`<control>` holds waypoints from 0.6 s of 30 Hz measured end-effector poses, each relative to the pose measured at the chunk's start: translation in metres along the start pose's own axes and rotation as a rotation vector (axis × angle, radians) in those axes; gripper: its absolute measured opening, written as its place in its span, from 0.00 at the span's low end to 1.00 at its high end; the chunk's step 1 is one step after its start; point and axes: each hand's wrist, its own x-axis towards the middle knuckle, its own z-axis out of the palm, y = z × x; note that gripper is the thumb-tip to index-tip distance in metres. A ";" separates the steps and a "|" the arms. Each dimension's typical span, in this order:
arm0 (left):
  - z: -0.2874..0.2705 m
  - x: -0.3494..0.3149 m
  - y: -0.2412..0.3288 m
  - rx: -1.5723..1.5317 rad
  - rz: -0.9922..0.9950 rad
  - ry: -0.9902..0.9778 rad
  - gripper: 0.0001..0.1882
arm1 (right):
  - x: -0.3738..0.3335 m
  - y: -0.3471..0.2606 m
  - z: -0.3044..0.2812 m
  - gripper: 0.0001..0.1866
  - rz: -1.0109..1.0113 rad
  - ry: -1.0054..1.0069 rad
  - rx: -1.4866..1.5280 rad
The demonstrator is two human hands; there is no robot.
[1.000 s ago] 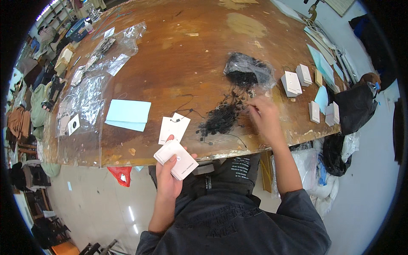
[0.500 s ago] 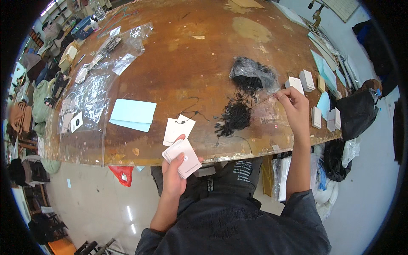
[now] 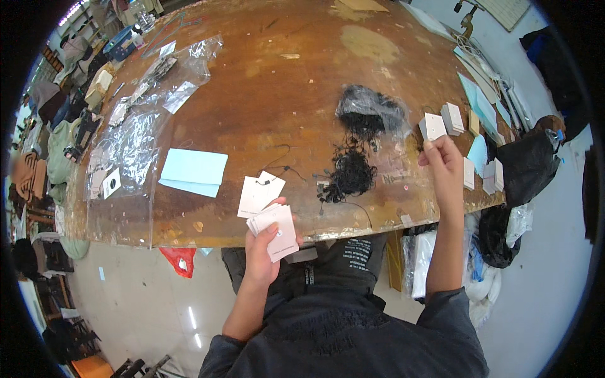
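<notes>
My left grip (image 3: 259, 259) pinches a fan of flat white cards (image 3: 282, 240); my right grip (image 3: 445, 162), arm (image 3: 445, 246) stretched forward, is pressed together near tangled black strings (image 3: 353, 173).

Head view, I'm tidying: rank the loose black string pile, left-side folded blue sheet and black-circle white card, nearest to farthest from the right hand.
1. String pile, left of the right hand
2. Blue sheet, farther left
3. Black-circle card, farthest left
</notes>
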 end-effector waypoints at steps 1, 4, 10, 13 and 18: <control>0.002 -0.001 -0.001 0.005 -0.007 -0.041 0.29 | -0.003 -0.003 0.002 0.10 0.013 0.089 0.042; 0.010 0.001 -0.006 0.071 -0.077 -0.073 0.31 | -0.017 -0.008 0.020 0.10 0.258 -0.227 0.285; 0.010 0.000 -0.006 0.120 -0.119 -0.070 0.33 | -0.012 -0.029 0.015 0.10 0.098 -0.047 0.514; 0.011 0.003 -0.004 0.110 -0.093 -0.063 0.32 | 0.002 -0.061 0.012 0.10 -0.054 -0.085 0.473; 0.012 0.003 -0.003 0.093 -0.061 -0.050 0.32 | 0.026 -0.102 0.021 0.08 -0.180 -0.085 0.507</control>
